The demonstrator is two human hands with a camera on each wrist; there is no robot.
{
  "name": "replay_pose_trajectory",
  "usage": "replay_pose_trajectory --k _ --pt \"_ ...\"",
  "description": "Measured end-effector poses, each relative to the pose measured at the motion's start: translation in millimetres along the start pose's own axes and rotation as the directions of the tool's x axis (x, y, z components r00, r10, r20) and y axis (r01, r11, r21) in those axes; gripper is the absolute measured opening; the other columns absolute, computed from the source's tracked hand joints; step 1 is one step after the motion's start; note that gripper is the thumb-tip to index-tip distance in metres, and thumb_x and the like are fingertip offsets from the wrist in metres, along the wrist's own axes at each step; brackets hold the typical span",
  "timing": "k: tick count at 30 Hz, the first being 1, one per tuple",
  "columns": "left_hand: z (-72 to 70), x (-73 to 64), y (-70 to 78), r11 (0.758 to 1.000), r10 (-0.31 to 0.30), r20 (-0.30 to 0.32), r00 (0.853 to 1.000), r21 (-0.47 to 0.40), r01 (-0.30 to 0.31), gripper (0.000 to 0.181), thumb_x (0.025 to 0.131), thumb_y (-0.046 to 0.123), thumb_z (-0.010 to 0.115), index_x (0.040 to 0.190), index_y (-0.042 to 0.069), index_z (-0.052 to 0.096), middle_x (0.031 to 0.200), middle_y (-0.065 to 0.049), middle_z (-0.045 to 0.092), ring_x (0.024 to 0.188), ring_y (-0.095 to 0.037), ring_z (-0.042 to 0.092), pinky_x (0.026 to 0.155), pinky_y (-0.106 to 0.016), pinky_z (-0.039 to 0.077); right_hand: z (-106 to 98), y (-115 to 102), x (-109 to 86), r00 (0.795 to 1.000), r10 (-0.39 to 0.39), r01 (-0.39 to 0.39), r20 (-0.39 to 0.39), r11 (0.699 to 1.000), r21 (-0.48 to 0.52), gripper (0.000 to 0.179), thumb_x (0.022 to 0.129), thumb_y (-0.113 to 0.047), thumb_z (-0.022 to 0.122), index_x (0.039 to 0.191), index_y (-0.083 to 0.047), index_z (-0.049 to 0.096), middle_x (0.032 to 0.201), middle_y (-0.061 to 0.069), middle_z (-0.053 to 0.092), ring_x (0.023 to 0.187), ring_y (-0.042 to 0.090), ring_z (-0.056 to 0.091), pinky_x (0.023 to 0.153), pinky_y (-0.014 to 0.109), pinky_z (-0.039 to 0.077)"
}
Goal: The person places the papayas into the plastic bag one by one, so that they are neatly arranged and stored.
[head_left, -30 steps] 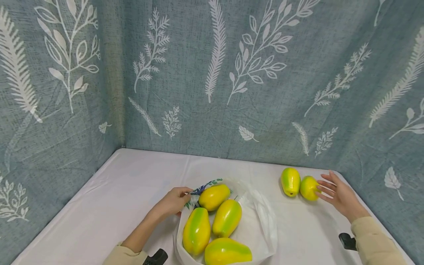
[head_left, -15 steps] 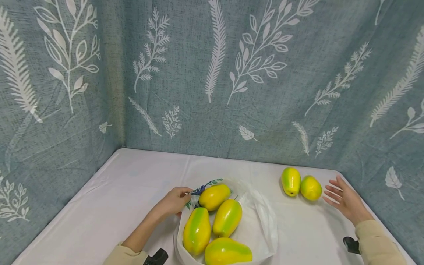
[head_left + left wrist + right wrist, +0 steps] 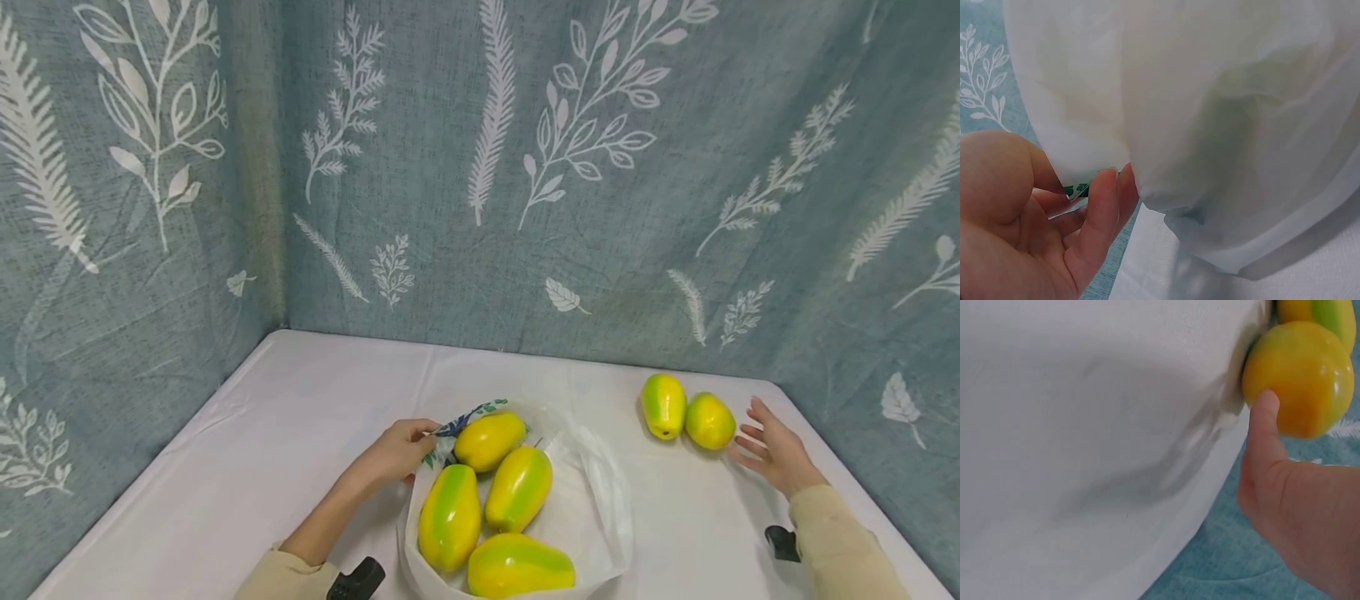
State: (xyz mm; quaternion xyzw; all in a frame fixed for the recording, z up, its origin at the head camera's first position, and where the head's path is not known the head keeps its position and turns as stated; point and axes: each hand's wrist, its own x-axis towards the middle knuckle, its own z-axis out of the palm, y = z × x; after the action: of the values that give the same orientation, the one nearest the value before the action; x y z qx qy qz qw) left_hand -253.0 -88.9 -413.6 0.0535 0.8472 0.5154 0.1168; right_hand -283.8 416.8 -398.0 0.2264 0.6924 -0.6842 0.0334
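Note:
My left hand [image 3: 397, 450] pinches the rim of a white plastic bag [image 3: 611, 508] at its left side, where a blue and green print shows. In the left wrist view the thumb and fingers [image 3: 1102, 203] meet at the bag's edge. Several yellow-green papayas [image 3: 519, 489] lie inside the bag, seen through its wide mouth. My right hand [image 3: 780, 454] is at the far right, fingers apart and loosely bent, holding nothing. It is just right of a papaya [image 3: 710, 421] on the table; whether it touches that fruit I cannot tell. A second papaya [image 3: 663, 406] lies against that one's left side.
A white cloth covers the table [image 3: 300, 400]. Blue-grey curtains [image 3: 450, 275] with white leaf prints stand behind it and at both sides. The right hand is close to the table's right edge. Black wrist cameras [image 3: 356, 579] are on both arms.
My right hand first draws back rightward from the nearer loose papaya, then comes slightly closer again. The left hand keeps its hold on the bag. The head view has shifted a little.

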Motion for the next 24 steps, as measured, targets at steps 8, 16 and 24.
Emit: replay_pose_trajectory --k 8,16,24 --pt "-0.3 -0.1 -0.3 1.0 -0.004 0.007 1.0 -0.014 0.004 0.028 0.099 0.009 0.046 0.122 0.002 0.061 0.093 -0.008 0.062 0.071 -0.017 0.058 0.059 -0.032 0.052 13 -1 9.8 1.0 0.025 -0.024 0.016 0.998 -0.055 0.094 0.092 -0.06 0.039 0.15 -0.003 -0.009 0.152 0.027 -0.014 0.136 0.042 0.008 0.103 0.048 0.031" --pt "-0.8 -0.2 0.5 1.0 0.01 0.005 1.0 -0.029 -0.01 0.028 0.099 0.008 0.046 0.122 0.001 0.06 0.091 -0.007 0.062 0.069 -0.017 0.058 0.058 -0.032 0.052 20 4 12.7 1.0 0.021 -0.017 0.023 0.986 -0.168 0.1 0.091 -0.057 0.048 0.149 0.0 -0.01 0.153 0.027 -0.01 0.135 0.045 0.011 0.096 0.045 0.043" --pt "-1.1 -0.1 0.0 1.0 0.006 0.004 1.0 -0.016 -0.006 0.027 0.099 0.008 0.047 0.122 0.002 0.061 0.089 -0.007 0.06 0.067 -0.017 0.056 0.057 -0.031 0.052 15 9 12.9 0.997 0.044 -0.041 0.056 0.997 -0.059 0.1 0.092 -0.047 0.056 0.149 -0.003 -0.013 0.153 0.022 -0.018 0.138 0.04 0.007 0.096 0.04 0.043"
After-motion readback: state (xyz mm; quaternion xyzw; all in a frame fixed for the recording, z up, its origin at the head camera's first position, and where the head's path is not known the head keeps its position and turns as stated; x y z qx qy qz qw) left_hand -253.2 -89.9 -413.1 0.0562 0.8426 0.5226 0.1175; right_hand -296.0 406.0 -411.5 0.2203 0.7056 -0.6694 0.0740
